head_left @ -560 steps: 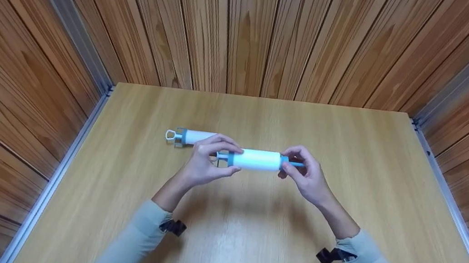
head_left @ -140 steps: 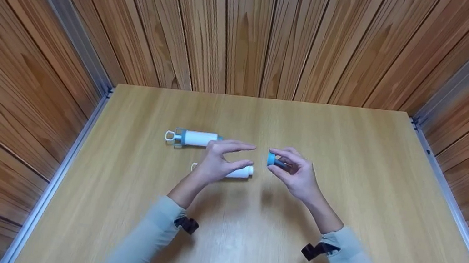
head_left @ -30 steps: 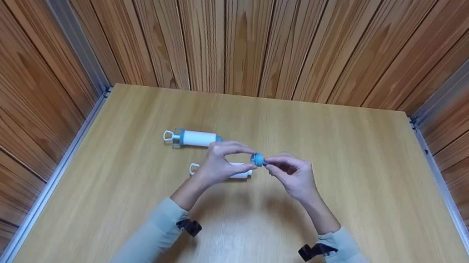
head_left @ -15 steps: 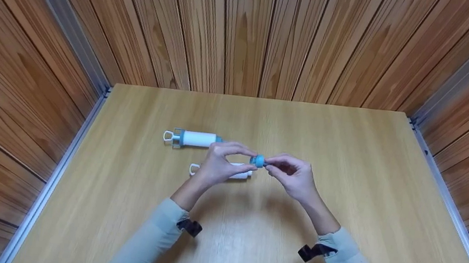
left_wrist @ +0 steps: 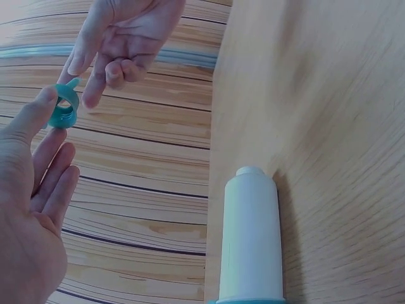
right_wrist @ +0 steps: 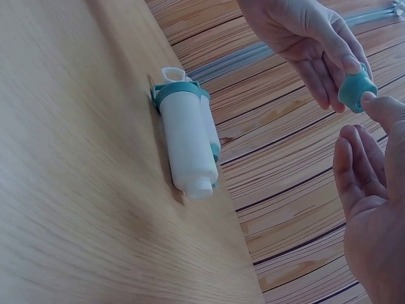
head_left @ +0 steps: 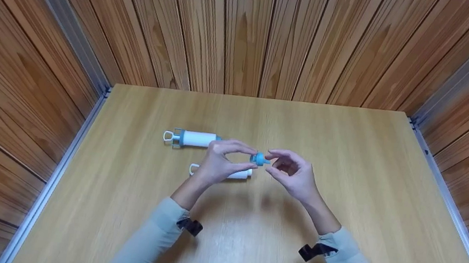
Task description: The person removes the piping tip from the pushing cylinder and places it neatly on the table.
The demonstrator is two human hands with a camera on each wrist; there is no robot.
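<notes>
My left hand [head_left: 223, 164] pinches a small blue nozzle cap [head_left: 260, 159] between thumb and fingertips, above the table. In the left wrist view the cap [left_wrist: 64, 106] shows its hollow ring end and a short spout. My right hand [head_left: 293, 172] is just to the right, thumb and forefinger spread about the spout. Whether they touch it I cannot tell. Under my left hand lies a white syringe-like tube [right_wrist: 188, 142] with a loop handle and a bare narrow neck [right_wrist: 199, 188]. My left hand partly hides it in the head view.
A second syringe-like tube [head_left: 199, 139], white with blue ends and a pulled loop handle, lies farther back on the wooden table [head_left: 330, 136]. Wood-panelled walls [head_left: 248, 32] with metal corner rails [head_left: 71, 21] enclose the table.
Earlier my right hand carried the cap alone; then both hands were on it. In the last half second the right fingers have spread off the spout. The left hand has stayed put.
</notes>
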